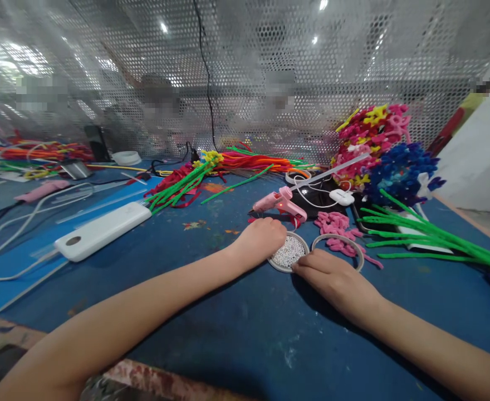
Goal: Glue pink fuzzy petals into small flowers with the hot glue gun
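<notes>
A small round dish (289, 252) full of tiny silvery-white beads lies on the blue table between my two hands. My left hand (264, 240) is closed, fingers curled down at the dish's left rim. Its fingertips are hidden. At the dish's lower right edge is my right hand (332, 275), fingers pressed together; whatever they pinch, if anything, is hidden. Just behind the right hand lies an open pale ring (359, 253), partly over fuzzy pink pipe-cleaner pieces (337, 227). A pink glue gun (278, 201) with a long glue stick rests beyond the dish.
Green pipe cleaners (437, 236) fan out at the right, below blue and pink fuzzy flowers (403, 172). A white power bank (103, 230) with a cable lies on a blue board (17, 289) at the left. More pipe cleaners (253, 162) line the back, before a perforated metal screen (270, 67).
</notes>
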The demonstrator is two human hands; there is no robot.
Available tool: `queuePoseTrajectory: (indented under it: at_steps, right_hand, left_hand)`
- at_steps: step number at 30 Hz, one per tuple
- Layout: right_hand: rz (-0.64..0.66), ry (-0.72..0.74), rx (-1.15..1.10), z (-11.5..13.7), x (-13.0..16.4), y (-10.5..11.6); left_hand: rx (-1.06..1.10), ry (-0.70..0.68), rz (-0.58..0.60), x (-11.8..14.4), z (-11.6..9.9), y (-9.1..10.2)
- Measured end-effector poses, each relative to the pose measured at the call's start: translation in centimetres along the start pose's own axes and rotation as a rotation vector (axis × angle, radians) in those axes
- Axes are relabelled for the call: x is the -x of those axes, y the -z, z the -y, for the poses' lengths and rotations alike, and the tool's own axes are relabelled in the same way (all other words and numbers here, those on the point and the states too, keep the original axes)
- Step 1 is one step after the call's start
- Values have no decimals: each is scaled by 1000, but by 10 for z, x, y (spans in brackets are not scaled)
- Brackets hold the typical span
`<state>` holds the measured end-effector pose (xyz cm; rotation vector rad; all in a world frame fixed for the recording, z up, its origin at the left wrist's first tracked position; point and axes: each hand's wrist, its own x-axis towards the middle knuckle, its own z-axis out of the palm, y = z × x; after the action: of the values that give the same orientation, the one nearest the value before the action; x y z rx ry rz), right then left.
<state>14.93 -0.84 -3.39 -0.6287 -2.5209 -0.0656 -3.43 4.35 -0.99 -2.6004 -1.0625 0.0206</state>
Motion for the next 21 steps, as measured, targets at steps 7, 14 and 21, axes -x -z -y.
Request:
queuePoseTrajectory:
  at_steps: [7, 14, 21]
  right_hand:
    - [18, -4, -2, -1, 1, -1]
    - [24, -15, 2, -2, 2, -3]
    - [14, -15, -1, -2, 1, -3]
  left_hand:
    - [190, 70, 9, 1, 15, 1]
    - [382, 133, -10, 2, 22, -4]
    - [468, 209, -18, 1, 23, -11]
